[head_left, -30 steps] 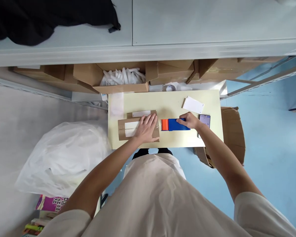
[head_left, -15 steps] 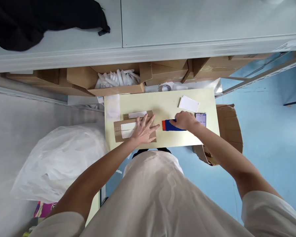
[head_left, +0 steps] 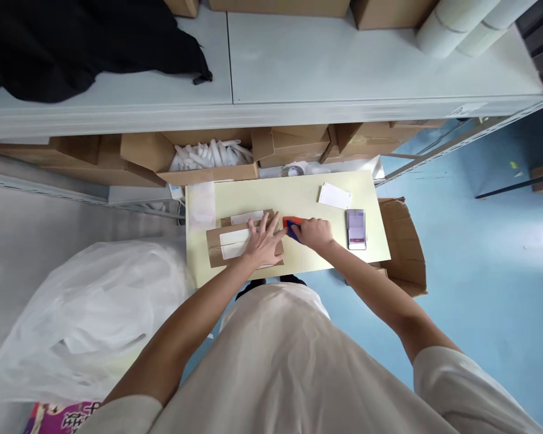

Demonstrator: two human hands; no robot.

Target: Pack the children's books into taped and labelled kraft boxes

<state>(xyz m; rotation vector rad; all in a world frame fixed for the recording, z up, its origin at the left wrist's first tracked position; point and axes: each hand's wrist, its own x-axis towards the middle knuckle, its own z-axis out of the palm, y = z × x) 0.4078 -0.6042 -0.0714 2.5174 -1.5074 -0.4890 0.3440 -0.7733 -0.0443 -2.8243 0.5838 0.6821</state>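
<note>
My left hand (head_left: 263,242) lies with its fingers spread on a brown cardboard box (head_left: 214,249) with a white label (head_left: 234,244). Behind that box sits a narrower cardboard piece (head_left: 225,221), also with a white label. My right hand (head_left: 315,234) is closed around a blue and orange-red object (head_left: 293,224), whose kind I cannot make out. Its orange-red end points left, close to my left thumb. Most of the object is hidden by the right hand.
On the pale yellow table (head_left: 253,194) lie a phone (head_left: 356,229) and a white card (head_left: 335,196). Behind stand a carton of white rolled items (head_left: 212,154) and a tape roll (head_left: 294,171). A large plastic bag (head_left: 99,301) is at left, an open carton (head_left: 402,241) at right.
My right hand has moved left with the blue and orange-red object, which is now tilted and near the box. My left hand stays on the box. The view has shifted slightly.
</note>
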